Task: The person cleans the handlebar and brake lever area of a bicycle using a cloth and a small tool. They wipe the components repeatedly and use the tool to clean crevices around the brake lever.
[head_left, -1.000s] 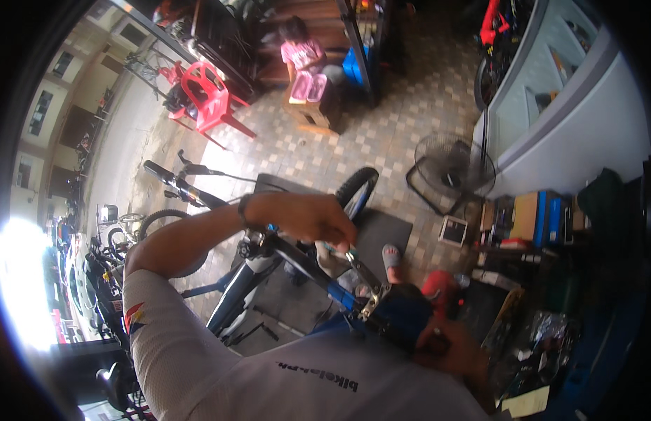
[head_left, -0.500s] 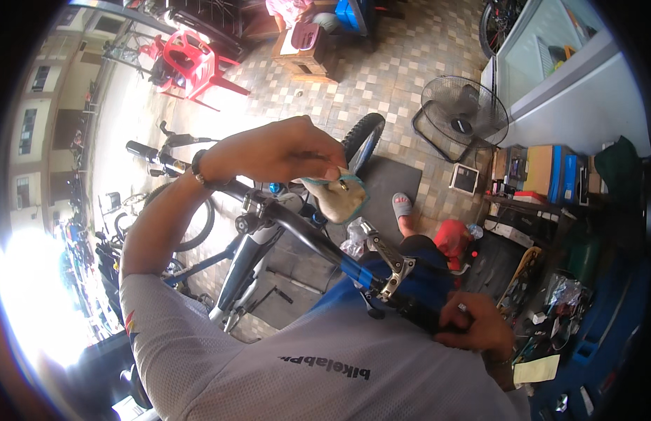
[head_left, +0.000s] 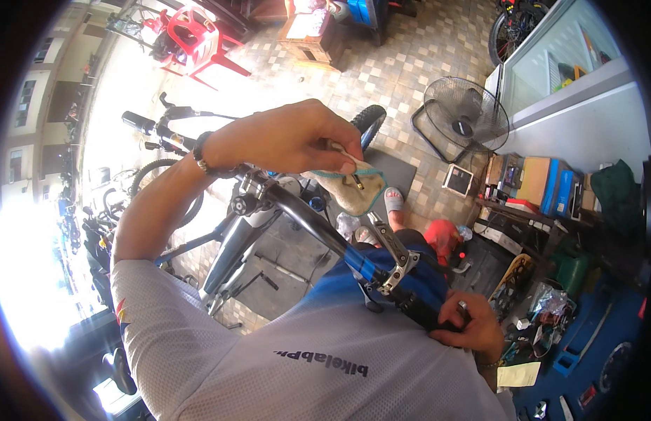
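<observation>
My left hand point(head_left: 304, 140) is closed in a pinch above the handlebar point(head_left: 304, 228). It holds a beige cloth point(head_left: 346, 195) with teal edging, which hangs from the fingertips. A small dark and brass-coloured metal piece point(head_left: 357, 182) shows against the cloth just below the fingers; its kind is too small to make out. My right hand point(head_left: 473, 326) is wrapped round the end of the black handlebar grip point(head_left: 416, 309), close to my body. Next to that grip, a silver brake lever point(head_left: 394, 245) and its clamp stick up from the bar.
A white and blue bicycle frame point(head_left: 234, 256) stands under the bar, its front tyre point(head_left: 371, 123) beyond my left hand. Farther off are a black floor fan point(head_left: 466, 116), a red plastic chair point(head_left: 199, 42) and a wooden box point(head_left: 311, 49). Shelves with boxes point(head_left: 536, 182) and scattered tools line the right.
The view has shifted slightly. My left hand and the cloth appear a little farther right, and the metal piece shows more clearly. My right hand stays on the grip.
</observation>
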The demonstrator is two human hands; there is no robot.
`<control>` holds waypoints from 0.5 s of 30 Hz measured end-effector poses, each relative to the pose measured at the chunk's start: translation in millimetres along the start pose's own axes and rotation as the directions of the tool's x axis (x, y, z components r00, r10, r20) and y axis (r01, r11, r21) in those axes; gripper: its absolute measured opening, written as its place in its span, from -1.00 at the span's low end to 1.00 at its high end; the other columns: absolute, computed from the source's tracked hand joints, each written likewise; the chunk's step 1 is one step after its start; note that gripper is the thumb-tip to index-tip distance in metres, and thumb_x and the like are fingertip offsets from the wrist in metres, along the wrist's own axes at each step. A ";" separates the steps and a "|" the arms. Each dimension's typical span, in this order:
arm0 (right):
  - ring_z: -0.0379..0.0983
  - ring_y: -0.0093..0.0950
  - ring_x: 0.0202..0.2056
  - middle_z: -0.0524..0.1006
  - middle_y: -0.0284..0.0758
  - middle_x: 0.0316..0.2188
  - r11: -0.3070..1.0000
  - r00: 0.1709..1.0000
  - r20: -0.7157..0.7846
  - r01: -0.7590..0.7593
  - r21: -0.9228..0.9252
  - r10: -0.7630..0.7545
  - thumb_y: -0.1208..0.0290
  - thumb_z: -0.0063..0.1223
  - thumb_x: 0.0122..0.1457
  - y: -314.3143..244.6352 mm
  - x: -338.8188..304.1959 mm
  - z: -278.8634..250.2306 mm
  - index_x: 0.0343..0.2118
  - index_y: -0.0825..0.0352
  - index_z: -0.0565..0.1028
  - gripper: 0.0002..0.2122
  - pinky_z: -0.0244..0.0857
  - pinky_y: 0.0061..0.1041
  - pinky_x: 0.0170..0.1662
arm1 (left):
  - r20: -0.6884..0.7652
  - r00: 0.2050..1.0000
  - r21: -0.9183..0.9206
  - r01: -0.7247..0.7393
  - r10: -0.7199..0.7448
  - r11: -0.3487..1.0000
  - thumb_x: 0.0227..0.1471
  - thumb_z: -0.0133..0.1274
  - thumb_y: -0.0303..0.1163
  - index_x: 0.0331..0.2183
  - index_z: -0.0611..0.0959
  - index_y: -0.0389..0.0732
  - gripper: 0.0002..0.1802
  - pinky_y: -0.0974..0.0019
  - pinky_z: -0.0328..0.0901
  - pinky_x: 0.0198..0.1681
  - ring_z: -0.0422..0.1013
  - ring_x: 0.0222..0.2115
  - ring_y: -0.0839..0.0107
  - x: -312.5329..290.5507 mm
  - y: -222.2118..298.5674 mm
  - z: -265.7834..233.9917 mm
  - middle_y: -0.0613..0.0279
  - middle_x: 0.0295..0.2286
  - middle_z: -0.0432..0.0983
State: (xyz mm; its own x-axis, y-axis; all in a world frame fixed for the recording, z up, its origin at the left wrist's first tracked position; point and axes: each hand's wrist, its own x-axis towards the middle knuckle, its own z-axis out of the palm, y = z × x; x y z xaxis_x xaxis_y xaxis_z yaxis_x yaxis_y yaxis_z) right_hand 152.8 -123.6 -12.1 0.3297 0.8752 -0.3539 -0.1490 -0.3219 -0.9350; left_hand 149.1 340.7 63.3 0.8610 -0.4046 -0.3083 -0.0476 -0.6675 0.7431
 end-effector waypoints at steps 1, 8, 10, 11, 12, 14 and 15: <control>0.20 -0.65 -0.59 0.26 -0.54 -0.63 1.000 1.000 -0.001 0.015 0.008 -0.015 0.54 0.65 -0.09 0.6 0.5 0.0 -0.30 0.24 0.64 -0.67 0.12 -0.52 -0.40 | -0.011 1.000 -0.008 -0.009 0.009 1.000 0.33 0.30 -0.28 -0.15 0.80 -0.28 -0.76 0.20 0.28 -0.42 0.45 -0.54 0.30 0.1 -1.4 1.7 0.10 -0.52 0.61; 0.22 -0.73 -0.54 0.41 -0.55 -0.56 0.986 0.995 -0.084 -0.044 0.163 0.059 0.33 0.77 -0.08 -3.9 -3.0 -25.4 -0.27 0.31 0.65 -0.59 0.06 -0.58 -0.41 | -0.075 0.996 -0.056 -0.053 0.049 0.997 0.30 0.31 -0.31 -0.15 0.80 -0.29 -0.76 0.16 0.33 -0.37 0.52 -0.49 0.23 -4.6 -13.4 21.8 0.07 -0.44 0.67; 0.24 -0.75 -0.51 0.46 -0.54 -0.51 0.976 0.969 -0.240 0.103 0.193 -0.055 0.23 0.75 -0.03 -4.1 1.5 -34.6 -0.28 0.33 0.64 -0.57 0.05 -0.59 -0.41 | -0.074 0.995 -0.064 -0.079 0.074 0.995 0.29 0.31 -0.31 -0.14 0.80 -0.30 -0.76 0.16 0.34 -0.35 0.54 -0.46 0.21 -3.1 -14.8 25.9 0.07 -0.41 0.69; 0.25 -0.76 -0.49 0.48 -0.53 -0.48 0.964 0.943 -0.315 0.176 0.199 -0.107 0.18 0.75 -0.01 -4.5 5.8 -38.8 -0.28 0.34 0.64 -0.56 0.05 -0.60 -0.41 | -0.067 0.995 -0.068 -0.073 0.068 0.995 0.28 0.32 -0.31 -0.14 0.80 -0.30 -0.75 0.15 0.35 -0.34 0.55 -0.45 0.19 -2.6 -13.2 28.2 0.07 -0.39 0.70; 0.25 -0.76 -0.48 0.51 -0.52 -0.44 0.962 0.929 -0.340 0.214 0.171 -0.146 0.18 0.72 0.04 -5.5 12.4 -42.0 -0.26 0.34 0.63 -0.57 0.06 -0.61 -0.40 | -0.060 0.996 -0.073 -0.066 0.061 0.995 0.28 0.32 -0.31 -0.13 0.80 -0.30 -0.75 0.15 0.36 -0.33 0.57 -0.43 0.18 -2.6 -11.6 30.5 0.07 -0.38 0.71; 0.26 -0.76 -0.46 0.56 -0.48 -0.37 0.951 0.893 -0.389 0.289 0.112 -0.225 0.18 0.66 0.12 -7.8 29.5 -49.3 -0.22 0.34 0.62 -0.59 0.08 -0.64 -0.39 | -0.049 0.998 -0.104 -0.047 0.042 0.993 0.29 0.32 -0.30 -0.13 0.80 -0.29 -0.75 0.16 0.37 -0.31 0.58 -0.41 0.16 -1.6 -9.8 34.0 0.08 -0.36 0.72; 0.29 -0.75 -0.43 0.57 -0.47 -0.34 0.948 0.896 -0.384 0.291 0.130 -0.222 0.21 0.63 0.15 -11.1 39.8 -50.6 -0.19 0.35 0.61 -0.61 0.12 -0.64 -0.38 | -0.043 0.998 -0.119 -0.039 0.034 0.992 0.29 0.31 -0.30 -0.12 0.80 -0.29 -0.74 0.16 0.37 -0.31 0.59 -0.40 0.15 -1.1 -9.5 35.4 0.08 -0.35 0.73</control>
State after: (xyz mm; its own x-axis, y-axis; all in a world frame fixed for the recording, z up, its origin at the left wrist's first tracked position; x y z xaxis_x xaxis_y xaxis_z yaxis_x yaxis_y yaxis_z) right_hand 214.7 -103.5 -17.1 0.6870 0.7169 -0.1188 -0.1667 -0.0037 -0.9860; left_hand 130.7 325.3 35.7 0.8799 -0.3997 -0.2570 -0.0203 -0.5720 0.8200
